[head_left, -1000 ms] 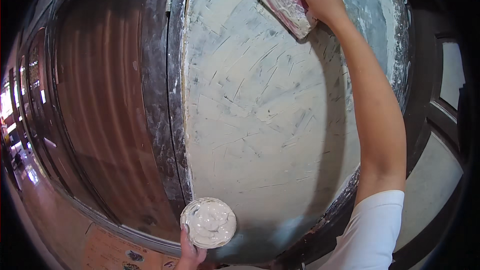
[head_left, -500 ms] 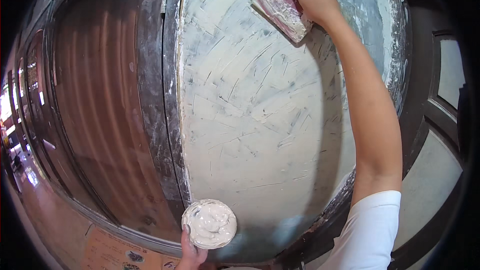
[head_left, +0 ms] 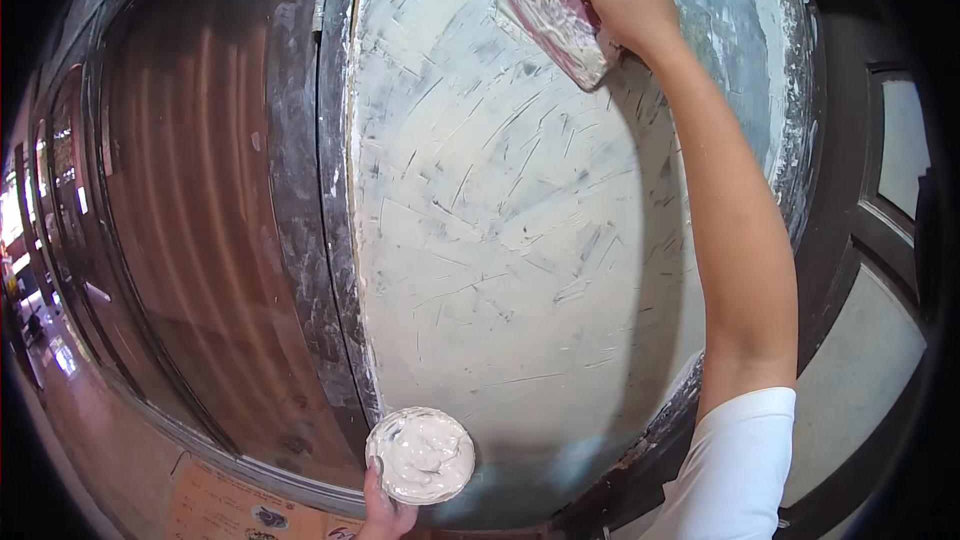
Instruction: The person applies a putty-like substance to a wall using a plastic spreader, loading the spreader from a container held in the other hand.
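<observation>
My right hand (head_left: 632,6) is closed on a flat rectangular putty spreader (head_left: 562,24), pinkish and smeared with off-white putty. The spreader lies tilted against the upper part of a grey-blue wall panel (head_left: 520,270). Off-white putty covers much of that panel, crossed by many short streaks and gouges; bare grey-blue shows along its top, right side and bottom. Low in the view, my left hand (head_left: 387,508) grips a round tub (head_left: 420,455) of creamy putty by its left and lower side. The tub's body below the rim is mostly hidden.
Left of the panel stands a dark, putty-stained frame (head_left: 318,170) with a hinge, beside a brown glazed panel (head_left: 190,190) with curtain-like folds. A dark panelled door (head_left: 860,240) is at the right. Printed cardboard (head_left: 235,505) lies on the floor at lower left.
The spreader has shifted very slightly left and its tilt differs a little. The tub sits slightly lower in the view. Both hands keep their holds.
</observation>
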`<move>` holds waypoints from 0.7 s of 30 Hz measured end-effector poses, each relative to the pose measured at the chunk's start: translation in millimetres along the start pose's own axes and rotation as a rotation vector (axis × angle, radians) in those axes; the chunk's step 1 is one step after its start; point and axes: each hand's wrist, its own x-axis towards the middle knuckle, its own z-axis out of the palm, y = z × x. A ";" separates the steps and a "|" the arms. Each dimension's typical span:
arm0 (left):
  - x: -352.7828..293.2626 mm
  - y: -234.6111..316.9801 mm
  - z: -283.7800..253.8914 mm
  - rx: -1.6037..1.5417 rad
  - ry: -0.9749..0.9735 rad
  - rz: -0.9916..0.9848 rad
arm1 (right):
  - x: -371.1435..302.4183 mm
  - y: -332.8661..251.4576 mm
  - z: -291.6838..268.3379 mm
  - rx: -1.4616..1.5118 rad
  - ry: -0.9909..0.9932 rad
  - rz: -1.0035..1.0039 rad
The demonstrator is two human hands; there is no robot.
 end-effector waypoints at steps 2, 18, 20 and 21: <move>1.5 -1.8 1.3 0.007 0.022 -0.017 | 2.7 -7.9 3.7 0.080 0.133 0.069; 3.1 -7.3 2.1 0.009 0.003 -0.049 | 3.1 -4.6 10.9 0.112 0.200 0.015; 2.3 -7.1 4.0 -0.006 0.003 -0.033 | -1.5 -8.2 3.8 0.042 0.044 -0.028; 2.3 -6.1 6.2 -0.007 0.005 -0.030 | -0.4 -9.4 4.4 0.045 0.043 -0.029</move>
